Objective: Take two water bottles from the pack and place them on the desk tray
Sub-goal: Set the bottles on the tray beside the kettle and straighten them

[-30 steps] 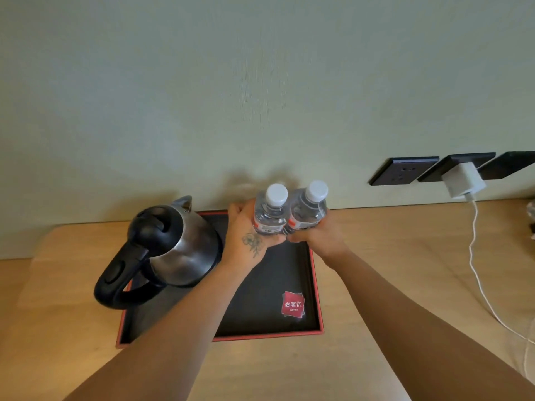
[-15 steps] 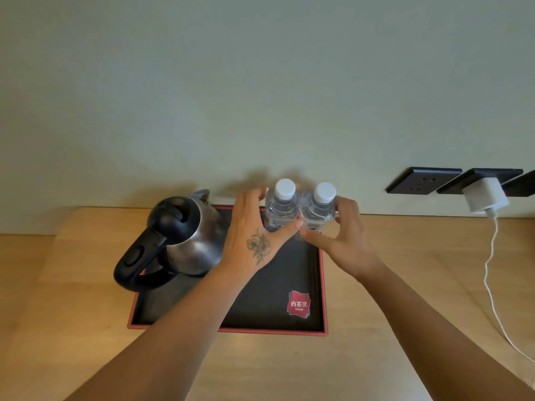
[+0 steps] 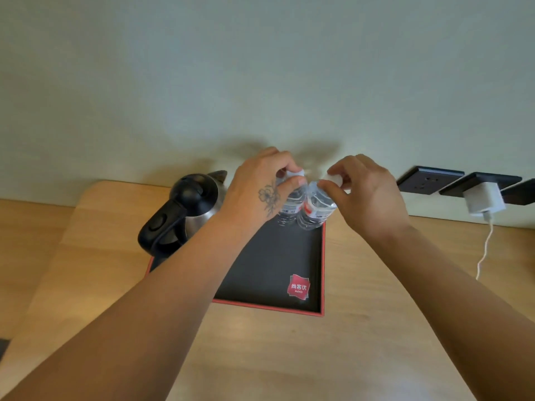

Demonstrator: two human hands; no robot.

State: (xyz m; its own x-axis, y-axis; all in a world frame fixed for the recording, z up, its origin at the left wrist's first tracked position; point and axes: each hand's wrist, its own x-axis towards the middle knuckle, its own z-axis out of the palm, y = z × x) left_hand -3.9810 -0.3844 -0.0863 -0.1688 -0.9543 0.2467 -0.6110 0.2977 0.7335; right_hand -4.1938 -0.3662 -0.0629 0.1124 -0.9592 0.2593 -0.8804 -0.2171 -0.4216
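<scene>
Two small clear water bottles with white caps stand upright side by side at the far right corner of the black, red-edged desk tray (image 3: 272, 264). My left hand (image 3: 257, 189) pinches the cap of the left bottle (image 3: 291, 211) from above. On the cap of the right bottle (image 3: 315, 211) my right hand (image 3: 367, 192) holds with its fingertips. Both caps are mostly hidden by the fingers. The pack is out of view.
A steel kettle (image 3: 191, 209) with a black lid and handle sits on the tray's left part. A red logo patch (image 3: 298, 286) marks the tray's near right corner. Black wall sockets (image 3: 428, 180) and a white charger (image 3: 482, 201) with its cable are at the right.
Both hands have slid up from the bottles' bodies to their caps. The bottles now stand on the tray's far right corner. The camera has tilted and the scene sits lower in view.
</scene>
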